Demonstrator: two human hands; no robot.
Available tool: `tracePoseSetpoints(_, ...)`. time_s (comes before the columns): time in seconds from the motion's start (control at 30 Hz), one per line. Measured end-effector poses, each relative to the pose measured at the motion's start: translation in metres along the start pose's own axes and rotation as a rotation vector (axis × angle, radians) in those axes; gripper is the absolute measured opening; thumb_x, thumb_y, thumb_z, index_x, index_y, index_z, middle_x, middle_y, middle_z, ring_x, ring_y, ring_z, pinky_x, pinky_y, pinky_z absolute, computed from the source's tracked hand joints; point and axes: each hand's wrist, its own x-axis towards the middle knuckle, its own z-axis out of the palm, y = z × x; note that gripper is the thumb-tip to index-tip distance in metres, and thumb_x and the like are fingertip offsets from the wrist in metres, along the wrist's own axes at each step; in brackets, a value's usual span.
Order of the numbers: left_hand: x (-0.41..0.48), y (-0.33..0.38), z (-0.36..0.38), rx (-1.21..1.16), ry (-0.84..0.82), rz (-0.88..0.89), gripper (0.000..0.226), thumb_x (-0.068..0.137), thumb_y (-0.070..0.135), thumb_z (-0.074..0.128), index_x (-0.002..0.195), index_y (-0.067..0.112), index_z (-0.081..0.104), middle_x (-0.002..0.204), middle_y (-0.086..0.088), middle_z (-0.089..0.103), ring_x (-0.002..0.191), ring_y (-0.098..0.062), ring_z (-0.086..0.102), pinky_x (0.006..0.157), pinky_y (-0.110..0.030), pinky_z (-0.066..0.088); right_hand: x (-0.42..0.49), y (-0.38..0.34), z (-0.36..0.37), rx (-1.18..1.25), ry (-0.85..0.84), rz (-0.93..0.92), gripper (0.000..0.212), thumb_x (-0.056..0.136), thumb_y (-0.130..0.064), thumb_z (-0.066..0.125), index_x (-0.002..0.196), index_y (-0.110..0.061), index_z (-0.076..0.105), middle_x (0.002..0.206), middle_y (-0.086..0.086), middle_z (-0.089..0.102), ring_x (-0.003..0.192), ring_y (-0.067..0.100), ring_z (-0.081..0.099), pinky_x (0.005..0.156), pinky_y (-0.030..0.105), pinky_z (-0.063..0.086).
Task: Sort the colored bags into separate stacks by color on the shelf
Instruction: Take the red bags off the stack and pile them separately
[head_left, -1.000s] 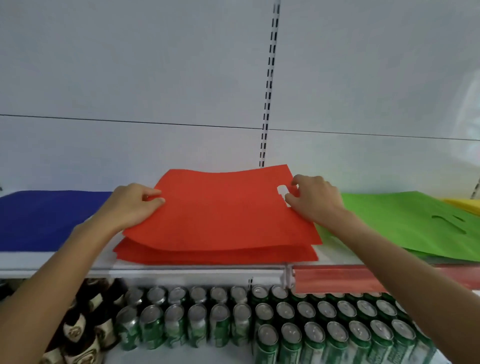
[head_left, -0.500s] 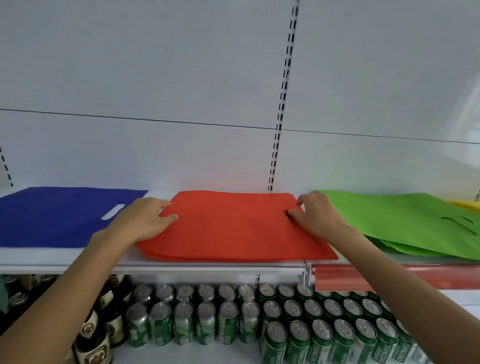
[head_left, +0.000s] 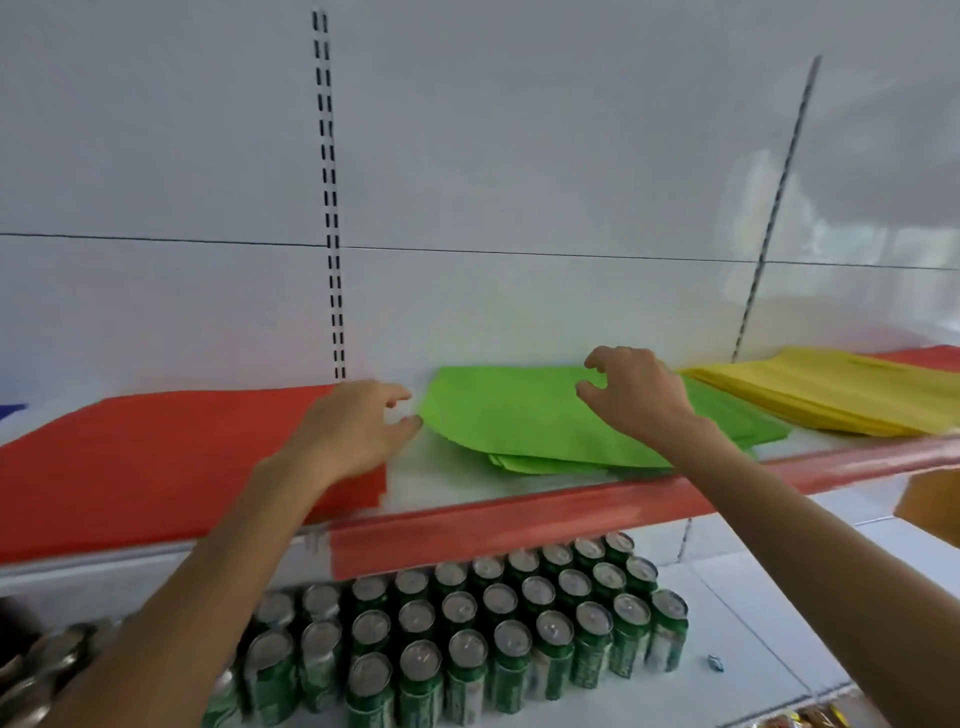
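Your left hand (head_left: 358, 431) sits over the right edge of the red stack (head_left: 156, 457), fingers (head_left: 400, 396) loosely curled and spread, holding nothing, tips pointing across the bare gap toward the green stack (head_left: 519, 421). Your right hand (head_left: 636, 400) hangs above the back of the green stack, fingers clawed apart and also empty; can't tell if it touches the top bag. Both look set to square up or lift the green bags, one hand per side so the floppy sheets don't sag or slide. The green pile is fanned, its lower bags poking out at the front, so it likely needs tidying. All stacks lie flat on the shelf (head_left: 519, 519) in a row, apart from each other: red on the left, green in the middle, and the yellow stack (head_left: 831, 395) on the right. A red piece (head_left: 924, 357) shows behind the yellow, possibly a stray bag, unclear. There is a blue sliver (head_left: 10, 410) at far left. Green cans (head_left: 493, 623) fill the level below.
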Motion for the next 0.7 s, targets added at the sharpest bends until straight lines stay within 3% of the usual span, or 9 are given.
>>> tracePoseSetpoints(0.1, 0.019, 0.066, 0.025, 0.06, 0.057, -0.007, 0.043, 0.088, 0.036, 0.053, 0.128, 0.022, 0.055, 0.124, -0.011, 0.059, 0.115, -0.029, 0.054, 0.095, -0.037, 0.044, 0.008, 0.085, -0.012, -0.028, 0.001, 0.05, 0.041, 0.089, -0.032, 0.055, 0.127, -0.018, 0.055, 0.126, 0.007, 0.059, 0.116, 0.029, 0.054, 0.088, 0.035, 0.044)
tracePoseSetpoints(0.2, 0.035, 0.108, 0.042, 0.268, 0.175, -0.122, 0.044, 0.089, 0.02, 0.049, 0.132, 0.025, 0.05, 0.129, -0.012, 0.054, 0.117, -0.032, 0.049, 0.095, -0.04, 0.039, 0.019, 0.168, -0.025, -0.069, -0.022, 0.061, 0.04, 0.09, -0.03, 0.054, 0.128, -0.017, 0.055, 0.125, 0.009, 0.06, 0.115, 0.03, 0.054, 0.087, 0.035, 0.044)
tracePoseSetpoints(0.3, 0.045, 0.114, 0.038, 0.23, 0.196, -0.295, 0.049, 0.08, 0.009, 0.056, 0.127, 0.025, 0.056, 0.129, -0.016, 0.054, 0.114, -0.038, 0.05, 0.095, -0.041, 0.041, 0.034, 0.236, -0.03, -0.056, -0.036, 0.074, 0.038, 0.09, -0.029, 0.054, 0.125, -0.015, 0.056, 0.123, 0.01, 0.06, 0.114, 0.031, 0.054, 0.087, 0.036, 0.044)
tracePoseSetpoints(0.37, 0.05, 0.114, 0.034, 0.19, 0.205, -0.392, 0.05, 0.07, 0.012, 0.061, 0.119, 0.019, 0.063, 0.12, -0.021, 0.058, 0.105, -0.042, 0.055, 0.092, -0.048, 0.045, 0.048, 0.265, -0.031, -0.044, -0.06, 0.058, 0.039, 0.09, -0.03, 0.054, 0.126, -0.015, 0.056, 0.124, 0.01, 0.06, 0.115, 0.031, 0.054, 0.088, 0.037, 0.044)
tracePoseSetpoints(0.57, 0.078, 0.221, 0.06, 0.159, 0.249, -0.315, 0.051, 0.081, 0.0, 0.049, 0.126, 0.022, 0.057, 0.135, -0.014, 0.051, 0.116, -0.036, 0.05, 0.095, -0.043, 0.041, 0.086, 0.325, -0.028, 0.007, -0.056, -0.042, 0.039, 0.092, -0.03, 0.052, 0.129, -0.016, 0.053, 0.125, 0.006, 0.059, 0.116, 0.027, 0.052, 0.086, 0.034, 0.043)
tracePoseSetpoints(0.7, 0.121, 0.277, 0.092, 0.113, 0.172, -0.232, 0.049, 0.083, 0.003, 0.047, 0.128, 0.022, 0.055, 0.135, -0.012, 0.05, 0.123, -0.033, 0.046, 0.102, -0.044, 0.037, 0.1, 0.379, -0.035, 0.007, -0.037, -0.04, 0.038, 0.092, -0.03, 0.052, 0.127, -0.014, 0.053, 0.123, 0.007, 0.059, 0.113, 0.028, 0.054, 0.084, 0.035, 0.044)
